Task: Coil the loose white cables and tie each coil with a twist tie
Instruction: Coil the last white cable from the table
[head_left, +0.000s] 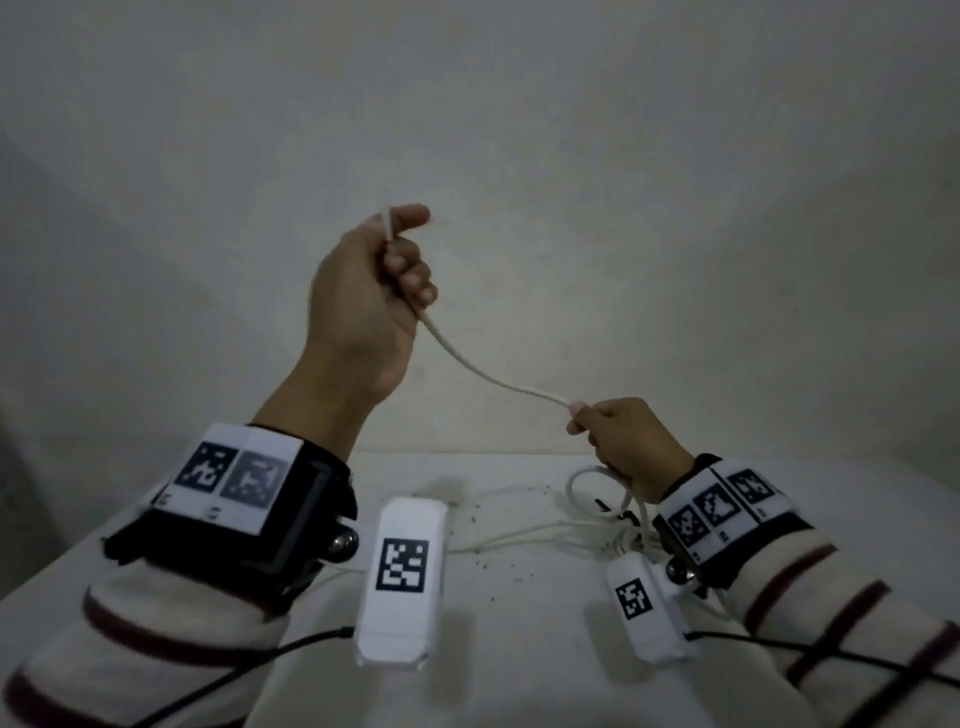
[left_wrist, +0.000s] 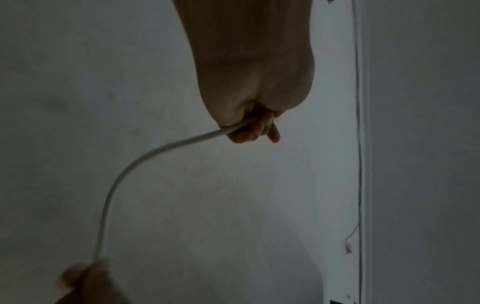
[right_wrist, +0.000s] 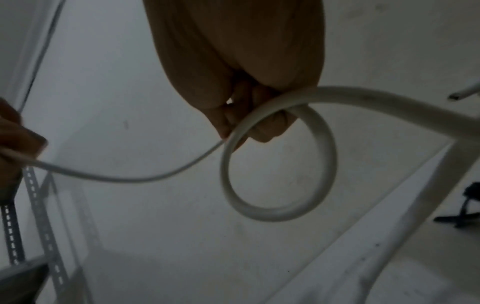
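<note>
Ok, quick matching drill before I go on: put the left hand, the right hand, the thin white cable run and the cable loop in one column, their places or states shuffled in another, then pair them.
Things:
1. left hand
2. right hand
3. thin white cable run
4. round white cable loop

States:
A. sags in the air between both hands
B. raised high, fingers curled round the cable's end
C. hangs from the right hand
D. lower, just above the white table, gripping the coil start

Pairs: 1-B, 2-D, 3-A, 4-C
</note>
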